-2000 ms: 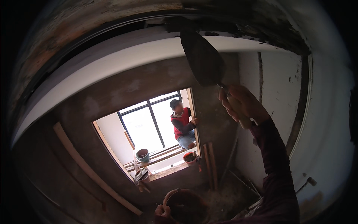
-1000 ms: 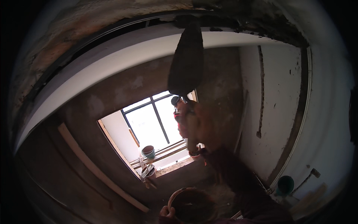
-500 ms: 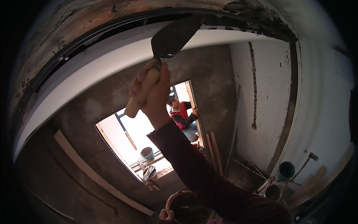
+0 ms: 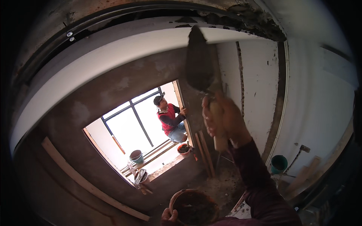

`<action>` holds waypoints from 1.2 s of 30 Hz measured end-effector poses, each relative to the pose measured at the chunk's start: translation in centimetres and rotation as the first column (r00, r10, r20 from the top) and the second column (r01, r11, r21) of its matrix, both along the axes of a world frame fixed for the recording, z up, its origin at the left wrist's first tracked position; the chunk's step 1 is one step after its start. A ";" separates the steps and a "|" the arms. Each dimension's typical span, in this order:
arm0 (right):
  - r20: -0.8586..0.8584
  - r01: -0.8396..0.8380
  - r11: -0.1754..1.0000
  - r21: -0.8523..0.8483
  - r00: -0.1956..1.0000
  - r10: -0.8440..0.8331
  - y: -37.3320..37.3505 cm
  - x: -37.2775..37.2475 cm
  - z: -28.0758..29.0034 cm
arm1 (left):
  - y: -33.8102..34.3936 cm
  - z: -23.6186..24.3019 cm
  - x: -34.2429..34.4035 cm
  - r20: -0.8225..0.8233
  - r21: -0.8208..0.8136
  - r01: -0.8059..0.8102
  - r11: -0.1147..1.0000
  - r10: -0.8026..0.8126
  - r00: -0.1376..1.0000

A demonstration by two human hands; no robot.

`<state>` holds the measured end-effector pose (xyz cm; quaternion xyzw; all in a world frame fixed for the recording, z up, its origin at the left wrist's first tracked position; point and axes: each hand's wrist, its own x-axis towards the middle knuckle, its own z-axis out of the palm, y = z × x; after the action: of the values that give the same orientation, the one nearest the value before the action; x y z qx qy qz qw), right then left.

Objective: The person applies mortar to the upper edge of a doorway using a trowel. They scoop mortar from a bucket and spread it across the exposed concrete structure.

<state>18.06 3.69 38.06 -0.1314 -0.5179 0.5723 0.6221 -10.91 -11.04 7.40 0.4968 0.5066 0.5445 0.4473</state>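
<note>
My right hand point(image 4: 228, 122) is raised and closed around the pale handle of a pointed trowel point(image 4: 199, 66). The trowel's dark blade points up, its tip overlapping the lower edge of a long white beam point(image 4: 113, 54) overhead. Rough dark mortar point(image 4: 241, 23) clings above the beam's right part. Low in front of me, my left hand point(image 4: 169, 216) grips the rim of a round bucket point(image 4: 175, 196). Dark material shows inside the bucket; how full it is I cannot tell.
A person in a red vest point(image 4: 168, 117) crouches in the window opening, one hand on its wooden frame point(image 4: 183, 111). A grey bucket point(image 4: 136, 156) and an orange bucket point(image 4: 184, 150) stand on the sill. Planks point(image 4: 205, 154) lean below; a green bucket point(image 4: 279, 164) stands right.
My right hand has brought the trowel down and to the right, away from the gap above the beam. My left hand stays on the bucket rim. The view has shifted slightly.
</note>
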 end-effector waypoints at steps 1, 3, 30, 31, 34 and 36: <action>0.025 0.094 0.995 0.040 0.995 -0.095 -0.2 1.4 0.1 | 0.3 0.4 0.7 -0.011 0.010 0.028 1.000 -0.028 1.000; 0.079 0.149 0.983 0.108 0.984 -0.158 0.9 3.1 1.7 | 0.7 1.3 2.3 -0.032 0.031 0.062 0.998 -0.061 0.998; 0.332 0.069 0.996 0.064 0.939 -0.086 -0.4 1.9 4.4 | 3.1 -0.1 6.4 0.131 -0.054 0.152 0.987 -0.144 0.981; 0.353 0.107 0.992 0.074 0.927 -0.126 -1.1 2.5 3.4 | 2.8 0.5 6.1 0.147 -0.039 0.139 0.989 -0.132 0.980; 0.463 0.326 0.919 0.220 0.795 -0.393 -3.2 4.5 0.6 | 2.4 1.1 6.1 0.206 -0.004 0.136 0.991 -0.132 0.970; 0.493 0.485 0.727 0.486 0.535 -0.686 -3.3 4.7 -0.9 | 2.9 -0.4 5.8 0.233 0.014 0.123 0.992 -0.122 0.965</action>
<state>22.71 0.41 37.19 -0.3937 -0.7002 0.1625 0.5730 -5.06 -8.09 7.02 0.4597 0.4189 0.5704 0.5366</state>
